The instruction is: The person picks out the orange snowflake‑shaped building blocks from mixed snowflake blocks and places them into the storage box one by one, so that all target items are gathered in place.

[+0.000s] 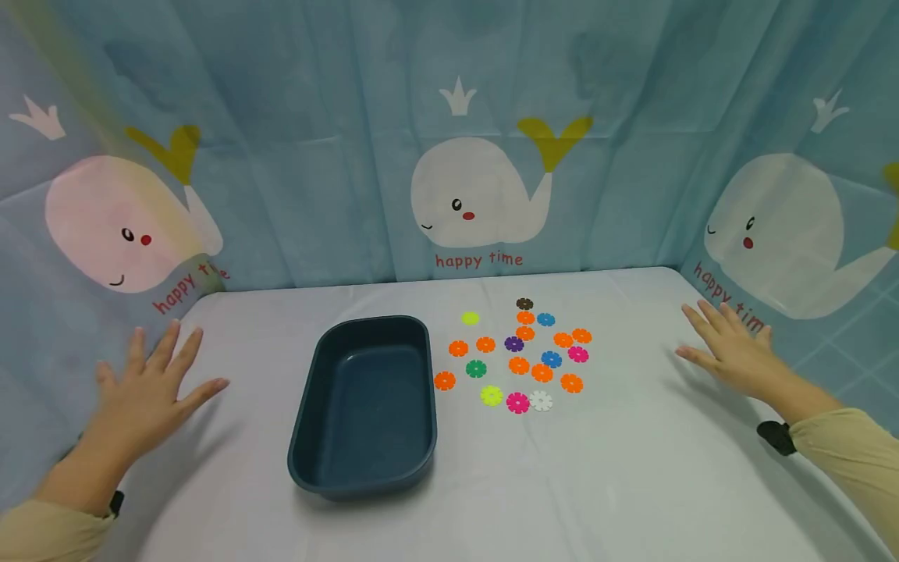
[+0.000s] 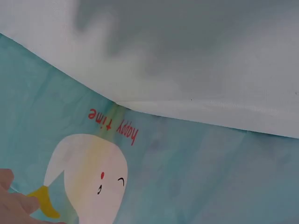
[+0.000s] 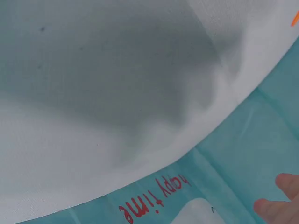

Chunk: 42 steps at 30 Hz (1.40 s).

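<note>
Both hands, left (image 1: 151, 390) and right (image 1: 730, 351), are hovering spread and empty, flanking the smooth rounded navy tub (image 1: 368, 406); notched plastic discs (image 1: 523, 355) are lying right of it.

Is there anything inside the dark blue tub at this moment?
Nothing: the tub shows a bare floor in the head view. The discs all lie on the white table to its right. The near wall's inner face is hidden by its rim.

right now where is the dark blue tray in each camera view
Head: the dark blue tray sits centre-left on the white table, left of the coloured discs.
Left wrist: not in it.
Right wrist: not in it.
Shared landmark: the red "happy time" lettering on the whale curtain, at the table's edge.
</note>
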### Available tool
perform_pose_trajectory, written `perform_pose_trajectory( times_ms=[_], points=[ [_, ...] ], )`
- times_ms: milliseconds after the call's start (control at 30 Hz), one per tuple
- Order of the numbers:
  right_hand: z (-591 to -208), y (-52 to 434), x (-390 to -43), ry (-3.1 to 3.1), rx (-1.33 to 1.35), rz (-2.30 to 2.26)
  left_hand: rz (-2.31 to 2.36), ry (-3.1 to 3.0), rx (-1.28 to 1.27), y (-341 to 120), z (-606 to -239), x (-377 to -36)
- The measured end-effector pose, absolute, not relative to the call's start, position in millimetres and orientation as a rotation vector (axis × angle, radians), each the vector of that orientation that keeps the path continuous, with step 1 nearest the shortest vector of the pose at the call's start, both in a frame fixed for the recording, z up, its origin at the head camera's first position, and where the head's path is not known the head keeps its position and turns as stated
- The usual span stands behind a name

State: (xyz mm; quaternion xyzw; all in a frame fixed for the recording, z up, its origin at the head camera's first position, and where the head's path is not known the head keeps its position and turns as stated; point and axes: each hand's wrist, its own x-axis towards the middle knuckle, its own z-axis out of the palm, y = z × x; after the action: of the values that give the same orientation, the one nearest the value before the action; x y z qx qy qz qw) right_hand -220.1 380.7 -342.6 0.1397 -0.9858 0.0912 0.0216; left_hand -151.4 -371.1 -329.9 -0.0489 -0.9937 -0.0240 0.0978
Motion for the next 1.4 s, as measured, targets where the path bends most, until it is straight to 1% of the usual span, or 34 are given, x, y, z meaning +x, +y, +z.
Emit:
perform_pose_trajectory(
  times_ms=[133,267,467,600,767,1000,1400],
  points=[
    [-345.9,375.8,-216.6,-2.968,0.469,0.405,-0.081,-2.947,-0.158,-370.6,-330.1,-149.0],
    [-345.0,367.4,-212.3,-2.897,0.542,0.616,-0.202,-2.934,-0.205,-366.0,-333.9,-149.3],
    [-340.8,354.4,-208.7,-2.912,0.572,0.761,-0.683,-2.962,-0.229,-352.1,-332.1,-149.1],
    [-336.9,348.2,-211.0,-2.927,0.656,0.876,-0.917,-3.005,-0.188,-338.5,-326.3,-146.4],
    [-331.5,343.4,-214.3,-3.046,0.774,1.150,-1.132,-2.980,-0.102,-320.7,-324.0,-142.5],
    [-330.3,332.7,-221.6,-3.112,0.813,1.370,-1.617,-2.866,0.019,-301.1,-322.3,-142.0],
    [-333.8,301.3,-243.1,-3.193,0.914,1.392,-1.915,-2.717,0.238,-276.4,-333.9,-151.6]
  ],
)
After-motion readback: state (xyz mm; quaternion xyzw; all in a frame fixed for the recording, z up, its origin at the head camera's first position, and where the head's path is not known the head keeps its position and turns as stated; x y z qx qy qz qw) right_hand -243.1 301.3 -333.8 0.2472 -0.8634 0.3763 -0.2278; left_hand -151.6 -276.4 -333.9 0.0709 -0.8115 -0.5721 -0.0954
